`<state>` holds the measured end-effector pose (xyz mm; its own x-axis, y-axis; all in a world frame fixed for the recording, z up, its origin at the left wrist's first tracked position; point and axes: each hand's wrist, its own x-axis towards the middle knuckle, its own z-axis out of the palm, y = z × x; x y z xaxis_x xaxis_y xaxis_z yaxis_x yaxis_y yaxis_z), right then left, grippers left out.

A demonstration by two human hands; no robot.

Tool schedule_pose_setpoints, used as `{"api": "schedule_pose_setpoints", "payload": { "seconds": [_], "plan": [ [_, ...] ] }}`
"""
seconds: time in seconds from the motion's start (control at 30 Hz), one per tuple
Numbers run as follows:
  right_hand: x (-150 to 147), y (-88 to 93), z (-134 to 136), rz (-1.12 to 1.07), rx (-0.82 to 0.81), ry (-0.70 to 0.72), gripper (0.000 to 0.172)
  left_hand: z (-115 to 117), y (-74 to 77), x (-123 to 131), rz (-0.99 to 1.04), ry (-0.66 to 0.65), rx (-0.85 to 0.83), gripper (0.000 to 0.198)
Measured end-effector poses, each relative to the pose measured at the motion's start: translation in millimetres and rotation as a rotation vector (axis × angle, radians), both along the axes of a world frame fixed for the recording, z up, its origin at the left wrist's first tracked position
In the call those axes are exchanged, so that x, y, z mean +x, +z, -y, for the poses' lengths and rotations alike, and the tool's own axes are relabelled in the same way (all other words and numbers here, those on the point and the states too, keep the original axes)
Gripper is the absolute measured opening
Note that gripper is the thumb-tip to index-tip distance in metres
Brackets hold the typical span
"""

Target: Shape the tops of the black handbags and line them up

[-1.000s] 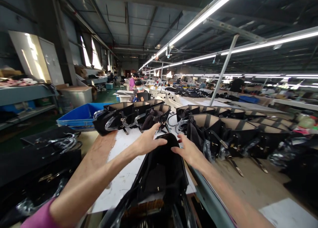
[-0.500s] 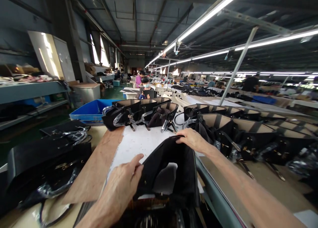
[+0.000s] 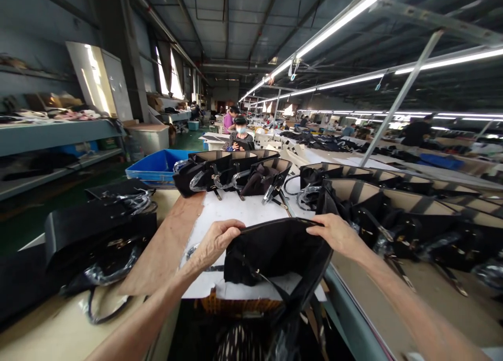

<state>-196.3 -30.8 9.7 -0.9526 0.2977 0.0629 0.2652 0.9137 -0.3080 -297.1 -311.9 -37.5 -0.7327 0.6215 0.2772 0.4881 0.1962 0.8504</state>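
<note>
Between my two hands a black handbag (image 3: 281,245) is stretched wide at its mouth, its dark inside facing me. My left hand (image 3: 220,240) pinches the rim at the upper left corner. At the upper right corner my right hand (image 3: 334,232) grips the same rim, thumb and fingers closed on the edge. A thin strap hangs across the bag's opening, and the bag's lower part drops out of sight below the table edge. Under and behind it lies a white sheet (image 3: 251,206) on the table.
Black handbags with plastic-wrapped handles (image 3: 236,175) stand in a row ahead; more beige-lined bags (image 3: 401,209) crowd the right. Other black bags (image 3: 102,230) lie at left beside a brown board (image 3: 165,245). A blue bin (image 3: 151,167) and a masked person (image 3: 240,135) are farther back.
My left hand has moved from beside the bag up to its rim and closed on it. The bag's mouth is now spread wider and turned toward me. The view has shifted slightly left.
</note>
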Motion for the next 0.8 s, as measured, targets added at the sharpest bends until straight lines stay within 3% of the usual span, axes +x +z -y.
{"api": "schedule_pose_setpoints", "payload": {
  "seconds": [0.13,0.27,0.4,0.63,0.8],
  "plan": [
    [0.0,1.2,-1.7,0.021,0.045,0.017,0.020,3.6,6.7,-2.2,0.070,-0.094,-0.002,0.034],
    [2.0,4.4,6.5,-0.023,0.206,0.052,0.016,-0.6,5.0,-7.8,0.134,-0.126,0.029,0.030],
    [-1.0,11.4,39.4,-0.283,0.345,0.276,0.037,-0.8,0.9,-12.8,0.180,-0.090,0.051,0.030],
    [-17.2,10.8,102.3,-0.227,-0.081,0.578,0.033,2.5,-0.7,-8.3,0.170,-0.132,0.055,0.031],
    [-22.1,-0.1,112.2,-0.258,-0.059,0.520,0.015,2.4,-6.1,-10.5,0.137,-0.113,0.066,0.035]
  ]
}}
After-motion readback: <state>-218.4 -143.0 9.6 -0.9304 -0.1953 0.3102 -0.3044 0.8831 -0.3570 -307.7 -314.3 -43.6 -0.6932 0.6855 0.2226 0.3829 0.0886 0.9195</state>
